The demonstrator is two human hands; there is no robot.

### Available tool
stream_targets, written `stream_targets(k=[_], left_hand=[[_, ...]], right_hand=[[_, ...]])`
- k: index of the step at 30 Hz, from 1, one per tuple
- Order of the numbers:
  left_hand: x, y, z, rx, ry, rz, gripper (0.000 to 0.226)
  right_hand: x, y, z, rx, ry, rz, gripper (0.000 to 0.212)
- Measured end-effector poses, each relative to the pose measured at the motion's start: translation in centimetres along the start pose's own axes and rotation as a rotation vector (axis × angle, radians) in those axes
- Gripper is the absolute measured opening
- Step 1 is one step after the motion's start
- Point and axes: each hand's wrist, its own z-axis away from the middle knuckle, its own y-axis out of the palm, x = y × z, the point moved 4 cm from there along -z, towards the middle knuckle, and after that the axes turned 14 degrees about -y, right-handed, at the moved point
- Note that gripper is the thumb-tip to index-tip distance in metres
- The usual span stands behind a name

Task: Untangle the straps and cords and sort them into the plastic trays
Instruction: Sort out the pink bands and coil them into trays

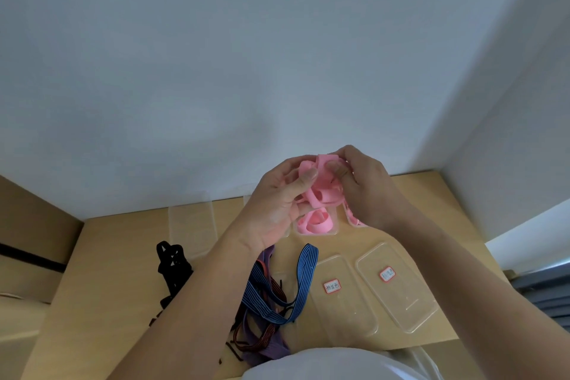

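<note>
Both my hands hold a tangled pink strap up above the desk. My left hand grips its left side with thumb and fingers curled round the loops. My right hand pinches the top loop of the same strap. Directly below, a clear tray holds a coiled pink strap. A tangle of blue striped, purple and brown straps lies under my left forearm. A black strap lies further left.
Two clear plastic trays with red-bordered labels sit on the wooden desk at right. Another clear tray stands at the back by the white wall. A cardboard panel borders the left side.
</note>
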Motion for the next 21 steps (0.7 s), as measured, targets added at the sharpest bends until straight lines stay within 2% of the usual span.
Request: stream_targets(k=[4,9,14,18,21], left_hand=[[-0.1,-0.6,0.2,0.02,-0.008,-0.015,0.047],[-0.4,-1.0,0.6,0.06,0.01,0.076,0.041],[-0.4,-1.3,0.4,-0.014,0.017,0.041,0.036],[-0.5,-1.4,0.3,-0.042,0.033,0.008,0.035],[-0.6,-1.2,0.7,-0.032,0.028,0.009,0.036]], right_hand=[[0.0,0.3,-0.1,-0.014,0.062,-0.11,0.022],[0.0,0.4,-0.2,-0.084,0.167,-0.274,0.026],[0.0,0.7,0.0,-0.129,0.234,-0.369,0.03],[0.0,0.7,0.2,-0.161,0.358,-0.628,0.034],[-0.1,0.8,0.4,-0.165,0.39,-0.707,0.038]])
